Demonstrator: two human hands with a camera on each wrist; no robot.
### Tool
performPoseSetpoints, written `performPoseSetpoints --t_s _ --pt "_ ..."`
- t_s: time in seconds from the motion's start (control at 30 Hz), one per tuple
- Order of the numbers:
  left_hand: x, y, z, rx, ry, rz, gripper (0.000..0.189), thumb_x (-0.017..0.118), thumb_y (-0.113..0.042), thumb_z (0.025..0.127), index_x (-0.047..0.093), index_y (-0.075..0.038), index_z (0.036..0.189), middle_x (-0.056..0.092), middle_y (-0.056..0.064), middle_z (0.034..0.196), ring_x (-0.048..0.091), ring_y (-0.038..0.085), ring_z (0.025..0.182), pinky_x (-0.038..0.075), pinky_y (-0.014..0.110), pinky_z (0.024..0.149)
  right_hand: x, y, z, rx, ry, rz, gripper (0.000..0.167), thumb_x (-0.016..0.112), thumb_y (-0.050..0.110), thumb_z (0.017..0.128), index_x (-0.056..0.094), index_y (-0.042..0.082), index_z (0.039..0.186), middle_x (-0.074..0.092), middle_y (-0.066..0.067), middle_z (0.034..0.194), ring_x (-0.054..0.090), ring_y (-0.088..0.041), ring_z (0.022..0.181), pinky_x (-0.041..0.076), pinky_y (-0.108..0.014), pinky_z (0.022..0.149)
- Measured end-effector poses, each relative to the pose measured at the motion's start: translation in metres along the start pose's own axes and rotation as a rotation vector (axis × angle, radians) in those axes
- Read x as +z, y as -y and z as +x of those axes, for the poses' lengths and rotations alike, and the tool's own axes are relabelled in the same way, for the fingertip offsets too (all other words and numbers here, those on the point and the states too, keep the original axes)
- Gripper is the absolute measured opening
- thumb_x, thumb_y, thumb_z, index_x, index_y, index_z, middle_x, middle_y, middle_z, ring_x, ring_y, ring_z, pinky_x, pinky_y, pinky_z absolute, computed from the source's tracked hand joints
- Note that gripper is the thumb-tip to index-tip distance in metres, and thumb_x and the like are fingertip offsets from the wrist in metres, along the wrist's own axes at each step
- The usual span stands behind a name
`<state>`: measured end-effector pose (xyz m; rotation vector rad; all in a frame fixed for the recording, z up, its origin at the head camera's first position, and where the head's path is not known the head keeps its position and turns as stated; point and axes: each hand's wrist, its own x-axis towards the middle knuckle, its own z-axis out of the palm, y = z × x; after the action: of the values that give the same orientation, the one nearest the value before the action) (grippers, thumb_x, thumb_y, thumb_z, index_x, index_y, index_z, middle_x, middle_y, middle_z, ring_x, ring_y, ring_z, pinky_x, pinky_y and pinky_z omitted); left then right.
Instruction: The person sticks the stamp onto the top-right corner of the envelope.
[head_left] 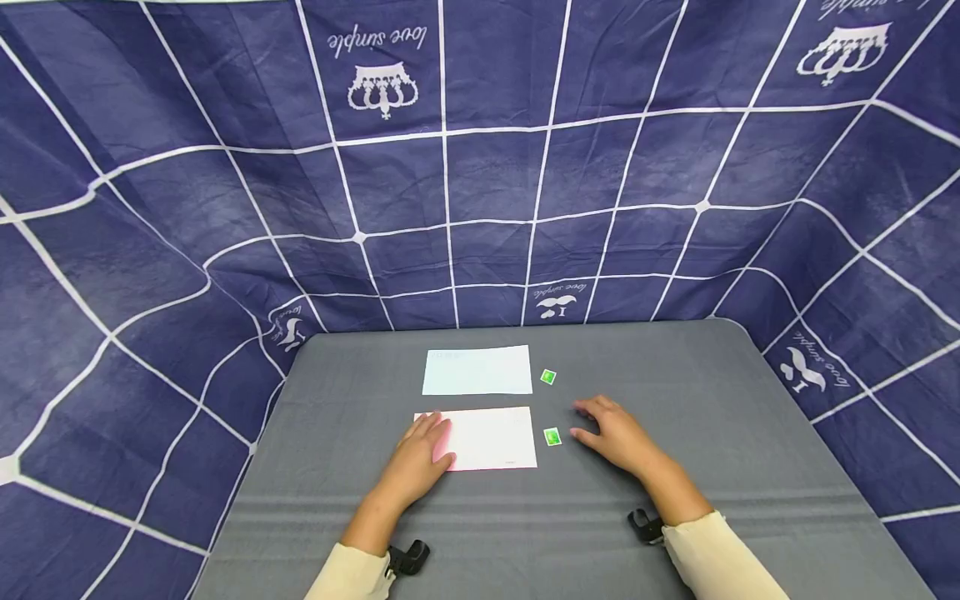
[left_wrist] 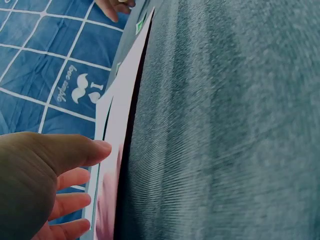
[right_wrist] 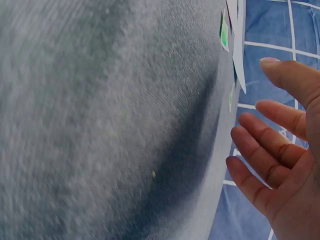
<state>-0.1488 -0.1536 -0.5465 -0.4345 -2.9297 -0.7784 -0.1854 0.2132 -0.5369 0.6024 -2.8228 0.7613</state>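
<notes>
My left hand hovers over or rests on the left end of the nearer white envelope, its fingers loosely spread; whether they touch it I cannot tell. A pinkish tint shows on the paper beside the thumb. Beyond lies a second, pale bluish-white envelope. Right of the nearer envelope is a small green stamp with a white border; another green stamp lies by the farther envelope. My right hand is just right of the nearer stamp, fingers relaxed and apart, holding nothing.
Grey cloth covers the table, with soft creases near the front. A blue curtain with white grid lines encloses the back and both sides. Black wrist mounts sit at both cream sleeves.
</notes>
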Motion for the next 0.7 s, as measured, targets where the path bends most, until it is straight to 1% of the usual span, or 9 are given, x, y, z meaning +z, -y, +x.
performPoseSetpoints --t_s 0.13,0.33,0.5,0.7 --pt "0.002 -0.002 -0.001 0.006 0.004 0.004 0.056 0.076 -0.020 0.086 0.061 0.003 0.135 0.055 0.025 0.146 0.045 0.046 0.141 0.036 0.059 0.117 0.003 0.002 0.002 -0.006 0.017 0.015 0.042 0.082 0.021 0.083 0.070 0.003 0.120 0.068 -0.005 0.099 0.065 -0.019 0.093 0.053 -0.041 0.085" --pt "0.003 -0.001 -0.002 -0.006 0.027 0.002 0.056 0.076 -0.021 0.087 0.061 0.000 0.137 0.053 0.025 0.148 0.043 0.047 0.142 0.034 0.063 0.116 0.009 0.006 0.005 -0.026 0.028 0.048 0.037 0.083 0.018 0.082 0.073 0.005 0.116 0.068 -0.003 0.096 0.065 -0.018 0.091 0.053 -0.037 0.083" --pt "0.003 0.000 -0.003 -0.019 0.048 0.002 0.054 0.076 -0.021 0.087 0.062 -0.002 0.136 0.052 0.025 0.149 0.041 0.047 0.144 0.033 0.066 0.115 0.014 0.011 0.009 -0.025 0.077 0.110 0.029 0.081 0.015 0.084 0.074 0.006 0.111 0.068 0.001 0.091 0.064 -0.014 0.084 0.053 -0.029 0.077" --pt "0.006 -0.001 -0.003 0.000 0.049 -0.009 0.052 0.075 -0.021 0.088 0.063 0.000 0.134 0.051 0.026 0.149 0.041 0.047 0.144 0.034 0.067 0.115 0.018 0.011 0.009 -0.002 0.098 0.149 0.019 0.080 0.012 0.083 0.073 0.009 0.100 0.061 0.005 0.081 0.058 -0.008 0.076 0.048 -0.023 0.070"
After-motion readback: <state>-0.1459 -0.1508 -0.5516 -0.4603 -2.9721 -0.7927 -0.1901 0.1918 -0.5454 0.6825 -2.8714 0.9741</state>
